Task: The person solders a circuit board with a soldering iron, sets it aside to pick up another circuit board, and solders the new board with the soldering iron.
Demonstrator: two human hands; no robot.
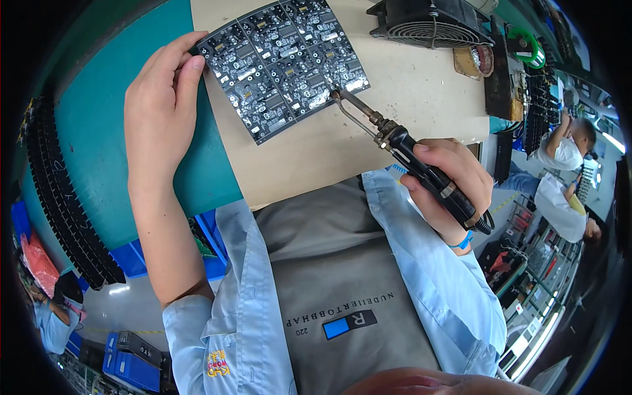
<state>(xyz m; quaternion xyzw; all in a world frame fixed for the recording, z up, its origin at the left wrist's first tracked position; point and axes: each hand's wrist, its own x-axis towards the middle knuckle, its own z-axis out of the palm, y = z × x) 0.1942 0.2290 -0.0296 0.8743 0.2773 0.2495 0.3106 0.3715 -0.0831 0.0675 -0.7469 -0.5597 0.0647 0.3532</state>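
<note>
A dark panel of several joined circuit boards (283,66) lies at a slant on tan paper (401,108), dense with small parts and white markings. My left hand (161,99) pinches its left corner between thumb and curled fingers; part of those fingers is hidden. In my right hand (454,181) is a black-handled soldering iron (424,164), with a thin metal feed tube beside its shaft. The iron's tip points up and left and meets the panel near its lower right edge. Whether the tip touches a joint is too small to tell.
A black fan with a wire guard (431,33) stands at the far right, beside a small worn tin (475,62) and a green spool (526,47). Black slotted strips (59,197) line the left edge of the green mat (92,131). Other people (559,191) are off to the right.
</note>
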